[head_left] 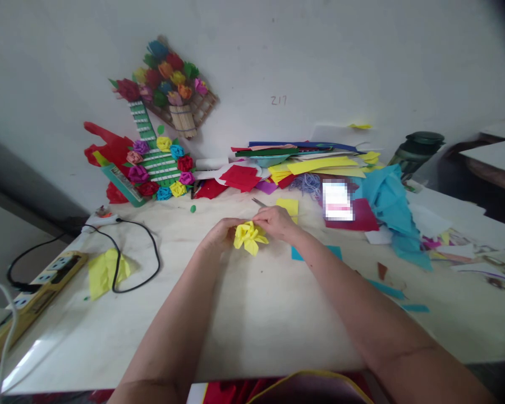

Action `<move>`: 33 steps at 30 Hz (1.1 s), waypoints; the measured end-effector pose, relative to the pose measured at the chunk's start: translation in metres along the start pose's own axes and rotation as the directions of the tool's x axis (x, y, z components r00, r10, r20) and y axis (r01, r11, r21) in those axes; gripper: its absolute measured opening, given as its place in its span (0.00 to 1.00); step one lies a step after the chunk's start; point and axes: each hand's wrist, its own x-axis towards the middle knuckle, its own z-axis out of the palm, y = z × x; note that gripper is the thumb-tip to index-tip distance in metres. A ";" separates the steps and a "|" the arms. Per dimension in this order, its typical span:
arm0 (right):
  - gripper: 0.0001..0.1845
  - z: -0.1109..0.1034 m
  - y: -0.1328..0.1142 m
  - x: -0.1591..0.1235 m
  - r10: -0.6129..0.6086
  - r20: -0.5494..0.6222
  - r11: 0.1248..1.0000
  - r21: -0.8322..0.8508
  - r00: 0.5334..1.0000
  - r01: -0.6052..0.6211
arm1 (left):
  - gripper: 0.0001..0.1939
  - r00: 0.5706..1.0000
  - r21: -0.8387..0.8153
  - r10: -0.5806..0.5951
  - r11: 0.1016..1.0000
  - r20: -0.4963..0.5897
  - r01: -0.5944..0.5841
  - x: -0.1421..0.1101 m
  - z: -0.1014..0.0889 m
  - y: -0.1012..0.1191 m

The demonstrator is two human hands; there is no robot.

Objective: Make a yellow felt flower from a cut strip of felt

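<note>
Mid-frame, your left hand (221, 234) has a closed grip on the yellow flower (249, 240), likely steadying it while your right hand (278, 223) pinches its edge.

A plain, pale grey wall (320, 62) is marked with the small handwritten figures 217 (279, 100) and is flanked at the left by a dark grey slanting band (29, 185). Before it is set a broad, off-white table (252, 331) — its surface faintly mottled, its near left corner brightened by glare (29, 359).
</note>
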 end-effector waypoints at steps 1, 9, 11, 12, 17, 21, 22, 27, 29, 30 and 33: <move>0.10 0.000 0.000 0.000 -0.002 -0.003 1.000 0.000 1.000 0.002 | 0.08 1.000 0.001 0.004 1.000 -0.003 -0.004 0.000 0.000 0.000; 0.10 0.003 0.002 -0.001 0.014 -0.010 1.000 -0.003 1.000 -0.014 | 0.04 0.997 0.041 0.073 0.996 0.024 -0.074 -0.002 0.001 0.001; 0.10 0.002 0.002 -0.001 0.015 0.003 1.000 0.002 1.000 -0.015 | 0.03 0.996 0.052 0.079 0.995 0.032 -0.081 -0.002 0.001 0.001; 0.09 0.001 0.002 -0.001 0.019 0.017 1.000 0.006 1.000 -0.019 | 0.03 0.996 0.055 0.080 0.995 0.032 -0.081 -0.002 0.000 0.001; 0.10 -0.001 0.004 0.001 0.051 0.121 0.996 0.071 0.991 -0.060 | 0.03 0.997 0.077 0.076 0.994 0.029 -0.078 -0.003 0.000 0.001; 0.12 -0.004 0.008 0.001 0.008 0.232 0.996 0.089 0.973 -0.030 | 0.03 0.997 0.093 0.069 0.993 0.036 -0.072 -0.004 0.002 0.000; 0.12 -0.005 0.008 0.001 -0.003 0.237 0.997 0.077 0.971 -0.016 | 0.03 0.997 0.094 0.066 0.993 0.033 -0.069 -0.005 0.003 0.001; 0.12 -0.006 0.007 0.000 -0.029 0.155 1.000 0.010 0.988 0.028 | 0.05 1.000 0.042 0.028 0.999 0.013 -0.029 -0.004 0.006 0.002; 0.12 -0.004 0.006 0.000 -0.034 0.117 0.999 -0.004 0.993 0.034 | 0.06 1.000 0.004 -0.006 1.000 -0.001 0.006 -0.003 0.006 0.002; 0.12 -0.002 0.006 0.000 -0.036 0.103 0.999 -0.008 0.994 0.037 | 0.06 1.000 -0.012 -0.019 1.000 -0.013 0.019 -0.002 0.006 0.002; 0.12 0.000 0.006 0.000 -0.043 0.071 0.999 -0.012 0.997 0.044 | 0.06 0.999 -0.035 -0.031 0.999 -0.034 0.030 -0.002 0.006 0.002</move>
